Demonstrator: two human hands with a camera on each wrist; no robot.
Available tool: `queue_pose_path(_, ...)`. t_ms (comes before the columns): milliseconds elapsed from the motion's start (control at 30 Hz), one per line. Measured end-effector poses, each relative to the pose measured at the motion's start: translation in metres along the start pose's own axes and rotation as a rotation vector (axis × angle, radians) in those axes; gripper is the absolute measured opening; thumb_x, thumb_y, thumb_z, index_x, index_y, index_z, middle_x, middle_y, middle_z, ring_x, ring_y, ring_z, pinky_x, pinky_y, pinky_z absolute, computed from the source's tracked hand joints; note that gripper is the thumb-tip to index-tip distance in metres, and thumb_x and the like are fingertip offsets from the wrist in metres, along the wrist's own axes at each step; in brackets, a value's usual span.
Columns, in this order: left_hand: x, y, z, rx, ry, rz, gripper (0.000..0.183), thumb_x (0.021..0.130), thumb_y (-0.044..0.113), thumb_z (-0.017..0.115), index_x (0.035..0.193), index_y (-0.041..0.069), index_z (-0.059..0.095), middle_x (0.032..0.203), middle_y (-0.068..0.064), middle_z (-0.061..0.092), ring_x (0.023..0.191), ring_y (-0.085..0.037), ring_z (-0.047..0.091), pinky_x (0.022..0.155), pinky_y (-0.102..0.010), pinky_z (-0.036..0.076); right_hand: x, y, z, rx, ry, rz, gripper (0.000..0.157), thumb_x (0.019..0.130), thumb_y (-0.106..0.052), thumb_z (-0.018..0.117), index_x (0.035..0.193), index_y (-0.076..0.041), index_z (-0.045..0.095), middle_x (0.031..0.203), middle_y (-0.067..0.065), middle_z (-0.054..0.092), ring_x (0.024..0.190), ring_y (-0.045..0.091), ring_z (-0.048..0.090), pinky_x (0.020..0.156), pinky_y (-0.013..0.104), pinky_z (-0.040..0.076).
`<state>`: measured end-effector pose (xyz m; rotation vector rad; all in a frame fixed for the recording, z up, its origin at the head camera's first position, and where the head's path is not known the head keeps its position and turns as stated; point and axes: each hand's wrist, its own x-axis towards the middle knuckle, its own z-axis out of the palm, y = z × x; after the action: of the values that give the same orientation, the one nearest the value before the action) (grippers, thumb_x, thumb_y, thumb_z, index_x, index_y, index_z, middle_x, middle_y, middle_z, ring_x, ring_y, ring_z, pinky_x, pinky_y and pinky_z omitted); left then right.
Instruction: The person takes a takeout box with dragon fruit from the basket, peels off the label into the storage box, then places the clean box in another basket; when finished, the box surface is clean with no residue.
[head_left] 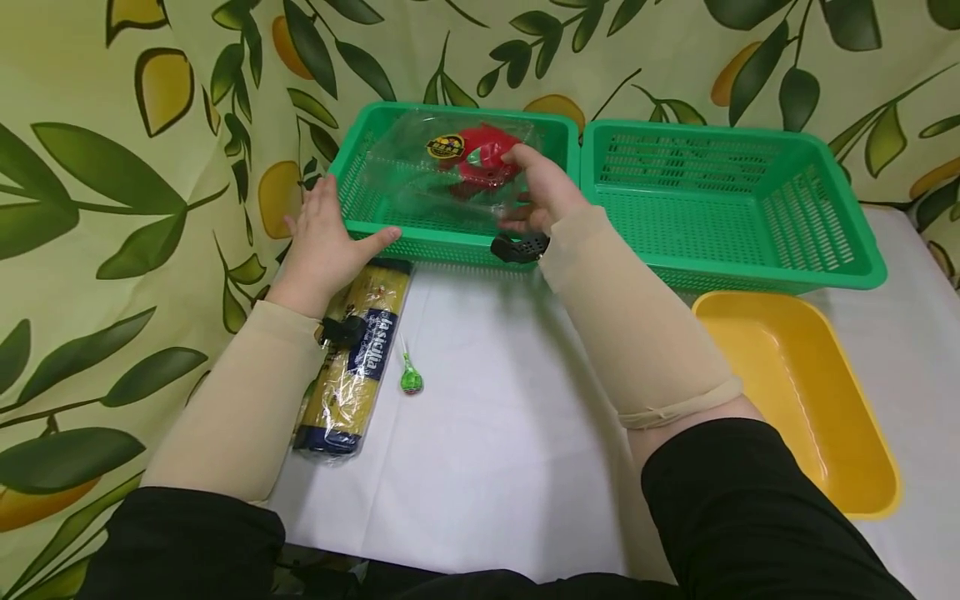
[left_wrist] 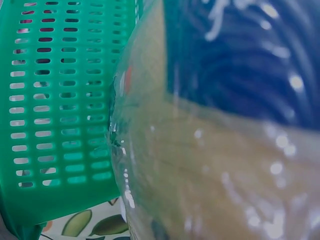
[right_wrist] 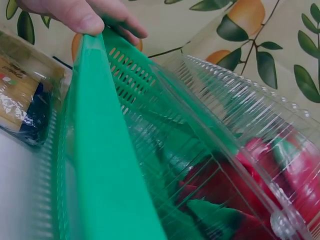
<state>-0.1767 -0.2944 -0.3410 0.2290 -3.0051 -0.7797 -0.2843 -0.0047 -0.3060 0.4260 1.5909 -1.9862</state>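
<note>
In the head view my left hand rests at the left front corner of the left green basket, fingers extended and thumb along the rim. That thumb also shows on the rim in the right wrist view. My right hand grips the right end of a clear plastic box in this basket. The box has a round black-and-yellow label and a red item with some green behind its wall. Below my left hand lies a bag of spaghetti, partly hidden by the wrist strap.
A green-wrapped lollipop lies right of the spaghetti on the white tabletop. Another green basket adjoins on the right, with a yellow tray in front of it. Leaf-patterned cloth hangs behind and at the left.
</note>
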Motion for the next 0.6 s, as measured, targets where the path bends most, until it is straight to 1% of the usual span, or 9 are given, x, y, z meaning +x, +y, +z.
queue_pose_path(133, 0.001, 0.001, 0.002, 0.000, -0.005, 0.000, 0.131, 0.096, 0.080, 0.065, 0.177, 0.006, -0.007, 0.186, -0.019, -0.005, 0.172, -0.045, -0.006, 0.131, -0.074, -0.010, -0.001, 0.001, -0.003, 0.017, -0.014, -0.018, 0.054, 0.105, -0.038, 0.070, 0.155, -0.029, 0.050, 0.163, 0.011, 0.045, 0.141, 0.048, 0.057, 0.118, 0.054, 0.053)
queue_pose_path(267, 0.001, 0.001, 0.002, 0.002, -0.008, -0.001, 0.132, 0.096, 0.080, 0.065, 0.177, 0.006, -0.007, 0.186, -0.019, -0.005, 0.172, -0.045, -0.006, 0.132, -0.074, -0.010, -0.004, 0.001, -0.004, 0.028, -0.021, -0.024, 0.061, 0.104, -0.039, 0.071, 0.159, -0.032, 0.046, 0.167, 0.010, 0.042, 0.146, 0.048, 0.054, 0.119, 0.054, 0.052)
queue_pose_path(333, 0.001, 0.001, 0.002, 0.003, -0.011, -0.003, 0.132, 0.096, 0.080, 0.065, 0.177, 0.006, -0.007, 0.186, -0.019, -0.005, 0.172, -0.045, -0.006, 0.132, -0.074, -0.009, -0.006, 0.001, -0.004, 0.033, -0.025, -0.028, 0.061, 0.104, -0.039, 0.071, 0.159, -0.032, 0.045, 0.166, 0.009, 0.042, 0.145, 0.048, 0.054, 0.120, 0.054, 0.052)
queue_pose_path(500, 0.003, 0.000, 0.000, 0.011, -0.010, -0.013, 0.132, 0.096, 0.081, 0.064, 0.177, 0.004, -0.007, 0.186, -0.017, -0.007, 0.172, -0.044, -0.005, 0.132, -0.074, -0.008, -0.011, -0.002, -0.003, 0.050, -0.052, -0.044, 0.050, 0.105, -0.038, 0.070, 0.150, -0.032, 0.050, 0.154, 0.007, 0.055, 0.138, 0.043, 0.061, 0.119, 0.054, 0.052)
queue_pose_path(600, 0.002, 0.001, -0.001, 0.011, -0.010, -0.015, 0.132, 0.096, 0.080, 0.064, 0.176, 0.003, -0.007, 0.186, -0.018, -0.007, 0.172, -0.044, -0.005, 0.132, -0.074, -0.008, -0.017, -0.005, -0.003, 0.058, -0.054, -0.055, 0.046, 0.105, -0.038, 0.070, 0.146, -0.032, 0.051, 0.149, 0.006, 0.059, 0.134, 0.041, 0.063, 0.117, 0.054, 0.053)
